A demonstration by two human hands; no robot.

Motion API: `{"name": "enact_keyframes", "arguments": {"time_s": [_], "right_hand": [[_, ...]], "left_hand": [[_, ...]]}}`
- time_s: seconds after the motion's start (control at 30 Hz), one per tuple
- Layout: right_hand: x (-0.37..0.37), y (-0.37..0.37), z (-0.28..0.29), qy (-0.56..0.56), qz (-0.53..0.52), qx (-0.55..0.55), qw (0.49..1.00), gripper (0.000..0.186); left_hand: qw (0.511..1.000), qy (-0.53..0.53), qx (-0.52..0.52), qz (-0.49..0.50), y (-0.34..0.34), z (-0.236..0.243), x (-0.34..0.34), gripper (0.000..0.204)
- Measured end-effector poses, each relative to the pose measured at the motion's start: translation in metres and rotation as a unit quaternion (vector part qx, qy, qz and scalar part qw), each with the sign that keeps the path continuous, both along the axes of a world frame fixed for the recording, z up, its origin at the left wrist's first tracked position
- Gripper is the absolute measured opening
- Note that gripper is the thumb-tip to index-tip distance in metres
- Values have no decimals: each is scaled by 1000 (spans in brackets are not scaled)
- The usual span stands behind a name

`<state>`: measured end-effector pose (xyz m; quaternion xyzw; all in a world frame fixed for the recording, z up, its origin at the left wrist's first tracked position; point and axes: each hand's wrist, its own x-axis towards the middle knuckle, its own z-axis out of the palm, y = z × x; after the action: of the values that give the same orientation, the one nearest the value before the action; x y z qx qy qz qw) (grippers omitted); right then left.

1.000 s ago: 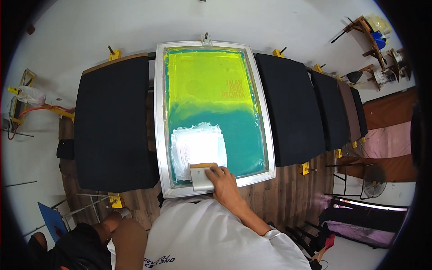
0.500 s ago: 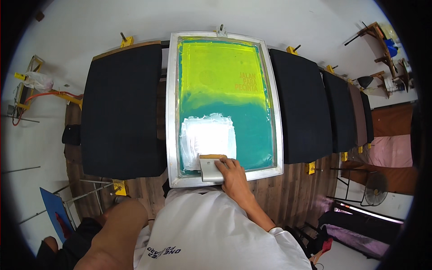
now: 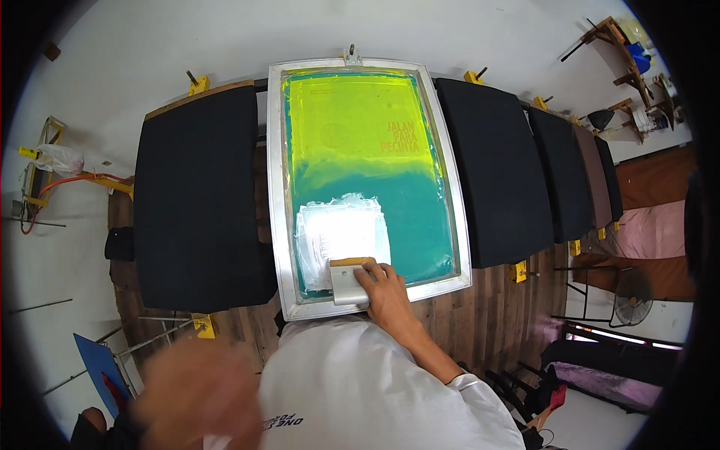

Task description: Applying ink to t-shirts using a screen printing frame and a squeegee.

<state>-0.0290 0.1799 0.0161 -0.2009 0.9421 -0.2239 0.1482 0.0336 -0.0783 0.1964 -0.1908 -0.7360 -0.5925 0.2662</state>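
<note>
My right hand point(image 3: 386, 297) is closed on a squeegee with a silver metal holder point(image 3: 349, 286) and an amber blade edge. It rests at the near edge of a silk-screen frame point(image 3: 278, 195), its blade toward a thick patch of white ink point(image 3: 341, 229). Beyond the ink, the teal mesh point(image 3: 420, 232) turns yellow-green, with a faint printed design at the far right. At the lower left my left hand point(image 3: 199, 394) is a motion-smeared shape close to the camera. Its fingers cannot be made out.
Black cloth-covered boards stand to the left point(image 3: 199, 195) and right point(image 3: 491, 172) of the frame, with yellow clamps point(image 3: 520, 271) at their ends. A fan point(image 3: 634, 296) is at the far right. A blue panel point(image 3: 97, 367) leans at the lower left, above a wooden floor point(image 3: 480, 315).
The view has shifted slightly, so the frame sits a little lower and further left. My left arm has moved and blurred. My right hand still grips the squeegee at the near edge.
</note>
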Motion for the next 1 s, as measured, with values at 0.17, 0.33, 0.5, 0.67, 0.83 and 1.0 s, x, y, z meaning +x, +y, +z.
{"name": "enact_keyframes", "arguments": {"time_s": [0.17, 0.33, 0.5, 0.67, 0.83, 1.0], "right_hand": [[2, -7, -4, 15, -8, -26, 1000, 62], [6, -1, -11, 8, 19, -14, 1000, 60], [5, -3, -5, 39, 20, -25, 999, 58], [12, 2, -3, -9, 33, -22, 999, 58], [15, 2, -9, 5, 27, -20, 999, 60], [14, 1, -5, 6, 31, -16, 999, 61]], "left_hand": [[925, -256, -273, -71, 73, -109, -52, 64], [861, -339, -367, -94, 88, -180, -24, 72], [868, -349, -351, -46, 94, -187, -22, 55], [845, -380, -364, -94, 90, -187, -11, 55], [856, -363, -359, -79, 90, -189, -11, 53], [854, -370, -356, -82, 89, -188, -12, 54]]}}
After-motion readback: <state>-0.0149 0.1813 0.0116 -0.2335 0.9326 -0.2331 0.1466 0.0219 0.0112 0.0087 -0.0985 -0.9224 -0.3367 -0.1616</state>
